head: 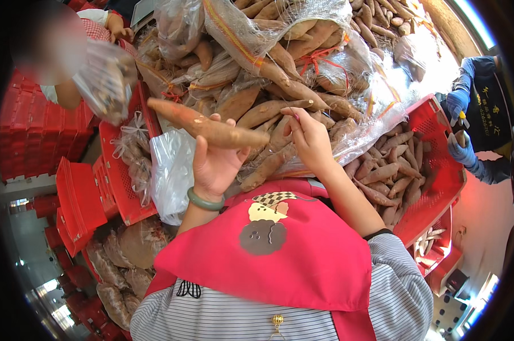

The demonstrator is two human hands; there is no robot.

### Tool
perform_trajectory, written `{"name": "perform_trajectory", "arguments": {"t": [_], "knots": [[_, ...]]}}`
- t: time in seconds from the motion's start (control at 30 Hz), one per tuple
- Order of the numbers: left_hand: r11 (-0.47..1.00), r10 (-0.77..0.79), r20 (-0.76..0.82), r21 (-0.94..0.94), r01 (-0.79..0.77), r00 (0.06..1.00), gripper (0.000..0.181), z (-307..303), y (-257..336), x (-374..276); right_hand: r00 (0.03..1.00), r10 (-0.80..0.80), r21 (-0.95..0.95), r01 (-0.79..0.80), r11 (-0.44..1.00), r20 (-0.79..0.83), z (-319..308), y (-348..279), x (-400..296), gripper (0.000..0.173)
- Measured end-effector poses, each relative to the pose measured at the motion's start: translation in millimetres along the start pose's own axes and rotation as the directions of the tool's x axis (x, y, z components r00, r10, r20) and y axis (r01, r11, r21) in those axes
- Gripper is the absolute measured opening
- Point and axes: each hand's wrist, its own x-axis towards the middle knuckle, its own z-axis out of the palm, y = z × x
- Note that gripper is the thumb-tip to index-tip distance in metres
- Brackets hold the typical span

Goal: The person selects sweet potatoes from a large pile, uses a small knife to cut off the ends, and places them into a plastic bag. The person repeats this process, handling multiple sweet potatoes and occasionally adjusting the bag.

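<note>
A long, orange-brown sweet potato (210,128) rests across the palm and fingers of my left hand (216,164), which has a green bangle at its wrist. To its right, my right hand (306,138) is raised with thumb and forefinger pinched together on a small, thin tool (297,117); its kind cannot be made out, as the fingers cover most of it. Beneath and beyond both hands lies a heap of sweet potatoes (297,91), partly in woven mesh sacks (235,32) with red ties. Some touch the front of my pink apron.
A red plastic crate (446,187) of sweet potatoes stands at right, another red crate (127,213) with bagged produce at left. Clear plastic bags (171,170) lie beside my left wrist. One co-worker holds a filled bag (107,81); another wears blue gloves (457,102).
</note>
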Motion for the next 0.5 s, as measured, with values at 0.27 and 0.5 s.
{"name": "perform_trajectory", "arguments": {"t": [0.27, 0.5], "knots": [[0.971, -0.034, 0.000, -0.237, 0.033, 0.999, 0.051, -11, -12, -7, 0.993, -0.095, 0.017, 0.097, 0.995, -0.072, 5, -39, -17, 0.025], [0.971, -0.034, -0.061, -0.239, 0.019, 0.998, 0.055, -4, -15, -8, 0.953, -0.304, -0.164, 0.299, 0.940, -0.003, 12, -61, -17, 0.037]]}}
